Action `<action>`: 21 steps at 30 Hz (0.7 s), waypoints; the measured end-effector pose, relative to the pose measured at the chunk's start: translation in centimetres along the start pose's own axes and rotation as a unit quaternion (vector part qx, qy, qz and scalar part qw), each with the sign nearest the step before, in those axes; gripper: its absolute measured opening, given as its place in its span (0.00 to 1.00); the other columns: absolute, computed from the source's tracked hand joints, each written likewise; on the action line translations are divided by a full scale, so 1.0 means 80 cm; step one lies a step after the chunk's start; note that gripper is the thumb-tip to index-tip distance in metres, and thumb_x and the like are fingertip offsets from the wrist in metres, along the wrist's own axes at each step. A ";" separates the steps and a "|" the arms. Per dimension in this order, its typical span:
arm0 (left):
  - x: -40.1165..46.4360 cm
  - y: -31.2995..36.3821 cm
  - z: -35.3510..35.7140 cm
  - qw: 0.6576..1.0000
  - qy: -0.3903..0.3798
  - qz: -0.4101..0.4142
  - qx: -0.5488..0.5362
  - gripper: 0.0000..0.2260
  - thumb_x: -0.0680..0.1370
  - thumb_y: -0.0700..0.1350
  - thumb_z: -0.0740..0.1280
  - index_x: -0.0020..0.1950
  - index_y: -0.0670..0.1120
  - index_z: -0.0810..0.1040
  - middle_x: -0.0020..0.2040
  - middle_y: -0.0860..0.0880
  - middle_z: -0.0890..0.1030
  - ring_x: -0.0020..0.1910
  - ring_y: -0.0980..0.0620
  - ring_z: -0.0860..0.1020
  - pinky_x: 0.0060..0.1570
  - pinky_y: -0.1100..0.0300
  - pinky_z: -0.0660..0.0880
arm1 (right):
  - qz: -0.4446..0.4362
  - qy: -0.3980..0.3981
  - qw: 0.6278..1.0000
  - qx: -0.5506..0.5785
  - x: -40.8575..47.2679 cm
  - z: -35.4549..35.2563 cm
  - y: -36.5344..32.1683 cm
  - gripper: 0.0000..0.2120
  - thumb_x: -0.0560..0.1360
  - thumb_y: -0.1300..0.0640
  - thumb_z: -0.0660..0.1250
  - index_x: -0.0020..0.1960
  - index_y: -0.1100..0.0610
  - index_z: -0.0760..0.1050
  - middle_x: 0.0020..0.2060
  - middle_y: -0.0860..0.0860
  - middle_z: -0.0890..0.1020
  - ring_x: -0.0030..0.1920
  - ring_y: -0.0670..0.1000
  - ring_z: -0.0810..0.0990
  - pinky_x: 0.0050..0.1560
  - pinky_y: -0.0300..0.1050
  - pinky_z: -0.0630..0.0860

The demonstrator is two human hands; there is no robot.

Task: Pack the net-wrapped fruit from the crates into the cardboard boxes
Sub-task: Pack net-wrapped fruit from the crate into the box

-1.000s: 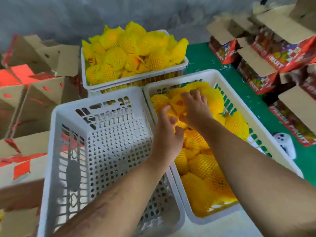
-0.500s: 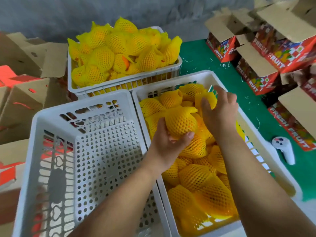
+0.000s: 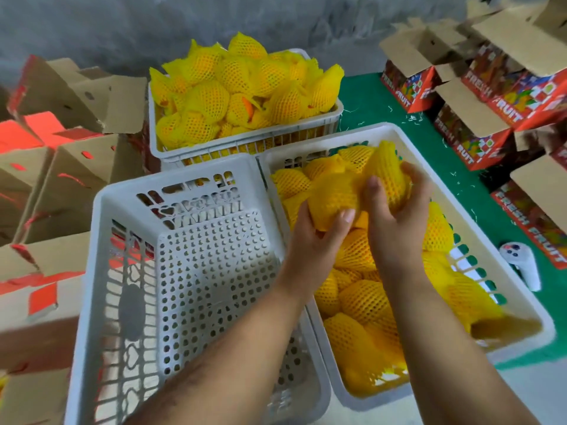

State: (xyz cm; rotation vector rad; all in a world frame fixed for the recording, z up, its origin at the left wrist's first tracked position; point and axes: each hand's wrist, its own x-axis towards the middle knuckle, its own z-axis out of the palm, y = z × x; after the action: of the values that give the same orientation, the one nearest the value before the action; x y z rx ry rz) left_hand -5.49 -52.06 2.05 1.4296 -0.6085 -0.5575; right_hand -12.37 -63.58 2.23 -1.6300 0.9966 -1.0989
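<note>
My left hand [image 3: 310, 240] grips one yellow net-wrapped fruit [image 3: 333, 197], raised above the right-hand white crate [image 3: 466, 207]. My right hand [image 3: 399, 210] holds a second net-wrapped fruit [image 3: 388, 173] just beside the first, the two nearly touching. Below them the crate is filled with several more net-wrapped fruits [image 3: 362, 302]. A second white crate [image 3: 101, 240] on the left has no fruit in it. Behind both, a third crate [image 3: 334, 115] is heaped with wrapped fruit. Open red "FRESH FRUIT" cardboard boxes [image 3: 478, 139] stand at the right on the green mat.
More cardboard boxes [image 3: 61, 185] with red print are piled along the left side. A white handheld controller [image 3: 521, 262] lies on the green mat to the right of the full crate. A grey wall runs across the back.
My right hand has taken hold of a fruit and lifted it next to the one in my left hand. Both hands have come together above the crate.
</note>
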 end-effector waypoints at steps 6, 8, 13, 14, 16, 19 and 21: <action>-0.084 0.031 -0.091 0.996 0.064 -0.037 -0.041 0.41 0.71 0.74 0.67 0.76 0.51 0.65 0.64 0.49 0.79 0.59 0.50 0.81 0.56 0.54 0.79 | 0.102 -0.163 0.962 0.194 -0.123 0.035 -0.076 0.23 0.78 0.44 0.70 0.68 0.51 0.70 0.46 0.48 0.82 0.44 0.48 0.82 0.40 0.40 0.79; -0.118 0.036 -0.138 0.991 0.083 -0.068 -0.082 0.46 0.65 0.77 0.69 0.77 0.56 0.63 0.69 0.50 0.78 0.65 0.48 0.80 0.64 0.46 0.77 | 0.114 -0.219 0.949 0.195 -0.160 0.056 -0.095 0.24 0.76 0.44 0.74 0.67 0.49 0.71 0.46 0.48 0.83 0.44 0.47 0.83 0.40 0.41 0.79; -0.210 0.044 -0.260 0.970 0.137 -0.050 -0.193 0.41 0.72 0.63 0.76 0.79 0.54 0.62 0.71 0.46 0.77 0.67 0.42 0.79 0.68 0.42 0.74 | 0.150 -0.342 0.904 0.209 -0.276 0.122 -0.135 0.24 0.72 0.49 0.77 0.65 0.42 0.73 0.52 0.51 0.85 0.52 0.53 0.86 0.48 0.47 0.83; -0.232 0.043 -0.288 0.968 0.159 -0.042 -0.189 0.40 0.73 0.62 0.76 0.79 0.52 0.62 0.71 0.45 0.78 0.66 0.43 0.80 0.66 0.45 0.77 | 0.159 -0.366 0.891 0.216 -0.307 0.139 -0.143 0.24 0.72 0.51 0.77 0.65 0.43 0.73 0.52 0.53 0.84 0.51 0.54 0.85 0.49 0.49 0.83; -0.274 0.041 -0.352 0.965 0.218 -0.029 -0.144 0.33 0.76 0.57 0.74 0.76 0.51 0.63 0.69 0.41 0.78 0.62 0.49 0.83 0.59 0.53 0.80 | 0.160 -0.398 0.880 0.203 -0.374 0.176 -0.157 0.23 0.73 0.52 0.76 0.65 0.42 0.73 0.51 0.51 0.84 0.49 0.52 0.85 0.47 0.45 0.81; -0.333 0.040 -0.447 0.952 0.291 -0.017 -0.088 0.25 0.77 0.56 0.72 0.69 0.62 0.62 0.64 0.44 0.80 0.55 0.52 0.84 0.51 0.56 0.82 | 0.156 -0.416 0.878 0.177 -0.476 0.236 -0.176 0.23 0.75 0.54 0.74 0.66 0.44 0.71 0.44 0.46 0.84 0.41 0.45 0.83 0.40 0.38 0.78; -0.365 0.038 -0.505 0.953 0.299 -0.031 -0.034 0.24 0.79 0.56 0.70 0.69 0.64 0.60 0.64 0.52 0.78 0.55 0.57 0.83 0.48 0.64 0.80 | 0.180 -0.412 0.876 0.177 -0.539 0.274 -0.190 0.25 0.73 0.55 0.74 0.68 0.47 0.70 0.43 0.46 0.83 0.40 0.45 0.82 0.38 0.40 0.79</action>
State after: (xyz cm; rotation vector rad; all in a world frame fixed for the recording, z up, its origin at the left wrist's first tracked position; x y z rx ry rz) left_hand 0.79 -2.53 1.81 1.4601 -0.0587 -0.1681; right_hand -1.58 -14.06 2.89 -1.3260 0.4513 -0.2347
